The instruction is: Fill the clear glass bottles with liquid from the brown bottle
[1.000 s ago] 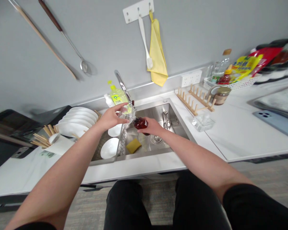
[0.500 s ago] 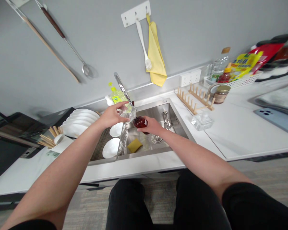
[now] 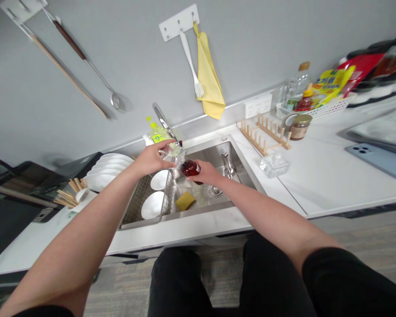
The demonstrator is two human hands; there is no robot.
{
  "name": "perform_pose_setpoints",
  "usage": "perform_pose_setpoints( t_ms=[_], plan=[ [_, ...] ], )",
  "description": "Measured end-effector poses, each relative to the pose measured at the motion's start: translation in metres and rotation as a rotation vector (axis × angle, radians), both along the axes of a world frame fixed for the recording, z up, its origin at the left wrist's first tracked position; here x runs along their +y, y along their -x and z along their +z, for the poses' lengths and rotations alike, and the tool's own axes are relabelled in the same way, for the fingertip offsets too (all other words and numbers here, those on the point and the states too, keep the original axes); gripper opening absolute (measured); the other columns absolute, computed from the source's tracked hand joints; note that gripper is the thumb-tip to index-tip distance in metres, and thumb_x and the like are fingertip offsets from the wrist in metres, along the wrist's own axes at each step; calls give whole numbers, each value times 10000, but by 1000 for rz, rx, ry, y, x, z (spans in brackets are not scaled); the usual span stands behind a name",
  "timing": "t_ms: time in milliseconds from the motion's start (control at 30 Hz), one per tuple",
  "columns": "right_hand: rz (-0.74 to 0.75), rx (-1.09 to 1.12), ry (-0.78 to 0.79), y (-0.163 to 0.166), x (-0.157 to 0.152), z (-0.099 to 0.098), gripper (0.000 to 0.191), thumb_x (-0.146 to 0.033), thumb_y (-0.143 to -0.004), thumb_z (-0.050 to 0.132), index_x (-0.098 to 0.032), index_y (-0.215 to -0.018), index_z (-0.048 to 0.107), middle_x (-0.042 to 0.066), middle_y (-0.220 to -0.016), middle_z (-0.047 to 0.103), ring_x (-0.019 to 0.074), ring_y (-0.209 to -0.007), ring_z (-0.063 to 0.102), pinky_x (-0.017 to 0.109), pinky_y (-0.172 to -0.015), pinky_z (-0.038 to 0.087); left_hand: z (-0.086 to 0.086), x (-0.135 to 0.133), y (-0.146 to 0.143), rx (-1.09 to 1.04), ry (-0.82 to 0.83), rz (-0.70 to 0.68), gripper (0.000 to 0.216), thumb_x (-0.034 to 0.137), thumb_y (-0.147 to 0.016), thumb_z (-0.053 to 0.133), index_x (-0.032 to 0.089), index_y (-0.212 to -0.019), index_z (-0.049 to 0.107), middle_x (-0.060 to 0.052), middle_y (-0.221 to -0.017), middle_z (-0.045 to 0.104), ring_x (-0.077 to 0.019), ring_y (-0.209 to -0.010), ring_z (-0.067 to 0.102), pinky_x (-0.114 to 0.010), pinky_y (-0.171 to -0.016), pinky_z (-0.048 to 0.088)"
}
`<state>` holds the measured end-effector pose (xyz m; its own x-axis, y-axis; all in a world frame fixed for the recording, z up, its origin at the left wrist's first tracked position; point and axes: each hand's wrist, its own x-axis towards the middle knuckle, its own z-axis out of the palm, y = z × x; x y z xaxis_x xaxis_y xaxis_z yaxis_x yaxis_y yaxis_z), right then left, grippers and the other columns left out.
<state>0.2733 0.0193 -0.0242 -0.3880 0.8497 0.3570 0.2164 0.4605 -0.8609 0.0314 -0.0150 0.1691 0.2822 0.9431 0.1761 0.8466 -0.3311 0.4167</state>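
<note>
My left hand [image 3: 152, 158] is closed around a small clear glass dish [image 3: 174, 154], held over the steel sink [image 3: 240, 169] right under the faucet [image 3: 161, 119]. My right hand [image 3: 206, 172] grips a dark red bottle [image 3: 188, 167], tipped on its side with its neck pointing at the glass dish. The two hands almost touch. A yellow sponge [image 3: 184, 200] lies in the basin below them, next to the drain [image 3: 214, 190].
Two white bowls [image 3: 152, 204] sit in a wire rack on the sink's left; stacked white plates [image 3: 104, 169] and chopsticks [image 3: 69, 191] lie further left. A square glass dish [image 3: 274, 164], wooden rack [image 3: 264, 132], jar [image 3: 299, 126] and phone [image 3: 378, 155] are on the right counter.
Both hands keep their hold over the sink. The view has shifted, so everything sits slightly lower and left in the frame.
</note>
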Motion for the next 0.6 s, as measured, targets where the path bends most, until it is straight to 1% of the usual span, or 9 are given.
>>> perform_pose_setpoints(
  t_ms=[233,467,600],
  plan=[
    [-7,-2,21,-2,-1,3,739,-517,-760,1056,-267,-1403,791,111,-1293,878,406,-1228,836,581,-1120,657,3,5,-2,41,-20,-10,1142,573,-658,1034,231,-1685,672,-127,-1366,817,-352,-1233,749,-507,-1171,567],
    [9,26,26,-5,-4,7,724,-494,-758,1056,-280,-1402,803,105,-1296,878,409,-1245,833,596,-1141,654,11,1,-10,81,-13,-3,1147,574,-658,1028,228,-1690,668,-116,-1339,824,-330,-1165,752,-510,-1166,573],
    [14,43,-2,-6,-2,8,745,-499,-759,1055,-286,-1426,798,90,-1300,880,396,-1237,833,580,-1140,657,13,-2,-12,89,-27,-3,1128,559,-667,1025,222,-1685,673,-127,-1375,819,-346,-1219,750,-509,-1197,562]
  ],
)
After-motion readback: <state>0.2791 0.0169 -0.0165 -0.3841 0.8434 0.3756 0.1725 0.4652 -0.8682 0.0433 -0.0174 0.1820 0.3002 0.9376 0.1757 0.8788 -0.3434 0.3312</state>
